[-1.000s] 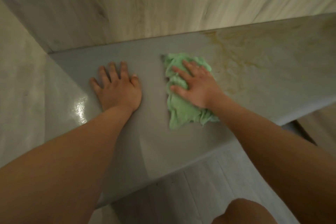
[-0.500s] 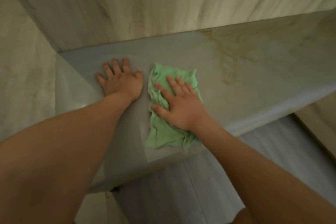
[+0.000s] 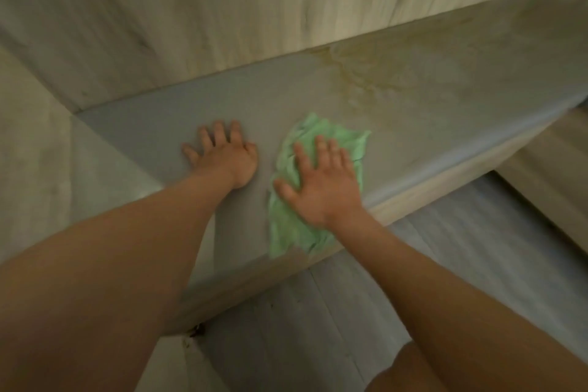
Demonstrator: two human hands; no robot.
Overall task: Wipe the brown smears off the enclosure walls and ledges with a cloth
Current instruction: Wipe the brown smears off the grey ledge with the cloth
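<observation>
A green cloth (image 3: 286, 226) lies on the grey ledge (image 3: 152, 124), its lower end at the front edge. My right hand (image 3: 321, 188) presses flat on the cloth with fingers spread. My left hand (image 3: 227, 156) rests flat on the bare ledge just left of the cloth, fingers straight. Brown smears (image 3: 366, 73) cover the ledge up and to the right of the cloth and run on toward the far right end.
A pale wood-grain back wall (image 3: 254, 9) rises behind the ledge, and a side wall (image 3: 28, 153) closes the left. Grey plank floor (image 3: 318, 312) lies below the ledge's front edge. My knee (image 3: 397, 372) shows at the bottom.
My right hand slid the cloth left toward my left hand and back toward the front edge, then a little right again. My left hand stayed planted on the ledge.
</observation>
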